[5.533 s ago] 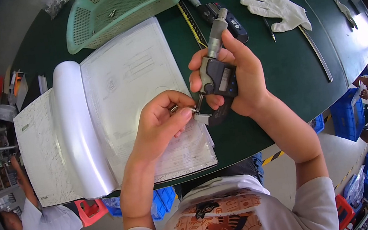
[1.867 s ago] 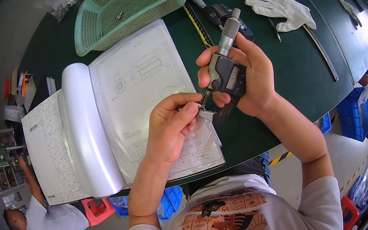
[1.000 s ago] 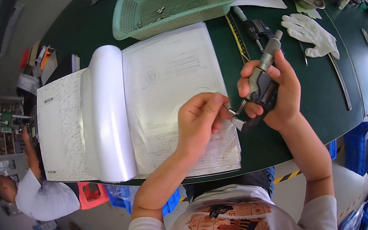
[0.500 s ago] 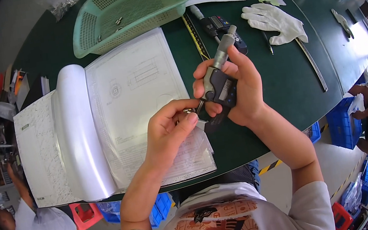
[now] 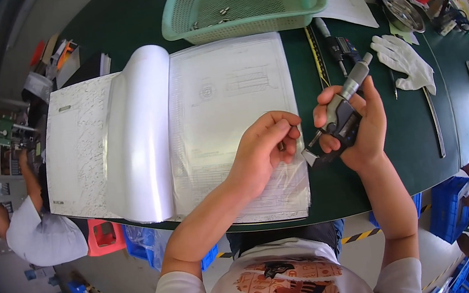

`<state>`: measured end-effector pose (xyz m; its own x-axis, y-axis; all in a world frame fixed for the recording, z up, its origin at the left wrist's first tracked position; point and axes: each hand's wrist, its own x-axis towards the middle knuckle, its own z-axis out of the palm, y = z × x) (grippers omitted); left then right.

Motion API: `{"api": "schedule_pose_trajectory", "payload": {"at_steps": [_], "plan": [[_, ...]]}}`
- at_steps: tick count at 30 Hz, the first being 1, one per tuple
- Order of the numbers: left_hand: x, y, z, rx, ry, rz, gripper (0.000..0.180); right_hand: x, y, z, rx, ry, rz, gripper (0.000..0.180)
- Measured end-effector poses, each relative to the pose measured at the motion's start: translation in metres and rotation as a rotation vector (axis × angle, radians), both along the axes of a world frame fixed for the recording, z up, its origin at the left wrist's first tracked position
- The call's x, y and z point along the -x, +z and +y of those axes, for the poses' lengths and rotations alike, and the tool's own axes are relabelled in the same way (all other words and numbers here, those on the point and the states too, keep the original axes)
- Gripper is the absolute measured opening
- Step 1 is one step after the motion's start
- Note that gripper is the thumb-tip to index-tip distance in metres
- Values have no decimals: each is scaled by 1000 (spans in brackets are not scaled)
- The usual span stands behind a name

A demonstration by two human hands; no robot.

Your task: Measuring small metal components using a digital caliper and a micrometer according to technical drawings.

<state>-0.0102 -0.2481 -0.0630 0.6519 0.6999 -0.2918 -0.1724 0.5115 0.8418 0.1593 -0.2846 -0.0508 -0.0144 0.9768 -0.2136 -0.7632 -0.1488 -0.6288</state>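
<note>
Green bench: grey-black micrometer, silver thimble.

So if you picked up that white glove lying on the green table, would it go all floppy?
Probably yes. The white glove lies crumpled and flat on the green table, so it looks soft and would likely droop. It seems thin cloth, so probably very light. It should not roll or tip, and a push would likely just bunch it up.
</note>
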Motion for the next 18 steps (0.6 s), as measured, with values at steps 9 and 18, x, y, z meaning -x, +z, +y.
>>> {"api": "schedule_pose_trajectory", "payload": {"at_steps": [9,18], "plan": [[5,-5,9,317,211,-401,31,1,4,-1,-16,32,-15,60],[5,-6,9,275,232,-279,21,0,2,-2,-57,45,-3,58]]}}
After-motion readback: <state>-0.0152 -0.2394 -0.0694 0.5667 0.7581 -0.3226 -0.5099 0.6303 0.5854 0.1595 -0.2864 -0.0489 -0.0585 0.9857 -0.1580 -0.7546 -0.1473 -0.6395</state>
